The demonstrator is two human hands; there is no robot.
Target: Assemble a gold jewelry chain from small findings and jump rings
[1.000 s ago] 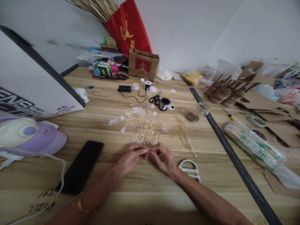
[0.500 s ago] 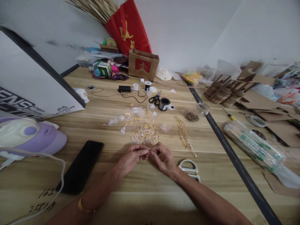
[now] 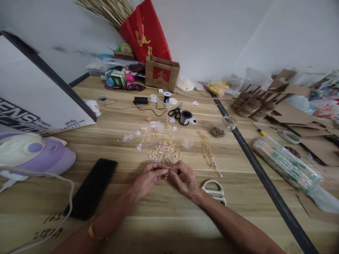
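Note:
My left hand (image 3: 151,176) is closed, thumb and forefinger pinched on something tiny that I cannot make out. Beside it my right hand (image 3: 184,179) is closed too, its fingertips nearly meeting the left ones at the same small spot. Just beyond the fingers lies a pile of gold and clear beads (image 3: 164,151). Gold chains (image 3: 208,151) stretch over the table to the right of the pile. White-handled scissors (image 3: 214,187) lie beside my right wrist, partly hidden by it. A small bag of rings (image 3: 186,144) is right of the pile.
A black phone (image 3: 91,188) lies left of my left forearm. Farther back are black scissors (image 3: 174,112), a wire spool (image 3: 185,117) and an open jar of beads (image 3: 218,131). A purple and white appliance (image 3: 39,153) stands at left, a bundle of packed sticks (image 3: 288,162) at right.

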